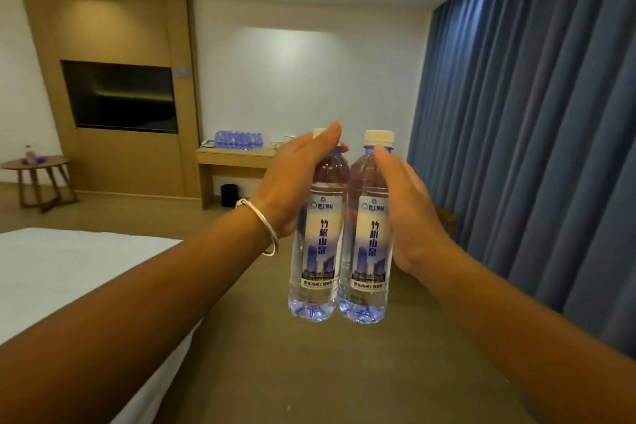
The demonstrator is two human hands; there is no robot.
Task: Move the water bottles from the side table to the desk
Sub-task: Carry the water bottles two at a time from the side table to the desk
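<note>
I hold two clear water bottles upright in the air, side by side and touching. My left hand (292, 182) grips the left bottle (318, 251) around its upper part, thumb up by the white cap. My right hand (409, 217) grips the right bottle (370, 251) from the right side, thumb near its neck. Both carry blue-and-white labels. Ahead against the far wall stands the wooden desk (234, 157), with a row of several bottles (237, 140) on it. At far left is the round side table (36, 165), with one bottle (30, 153) standing on it.
A white bed (69, 268) fills the lower left. Blue curtains (533, 131) cover the right wall. A dark TV (120, 96) hangs on a wood panel. A black bin (230, 195) sits under the desk. Brown floor runs between bed and curtains toward the desk.
</note>
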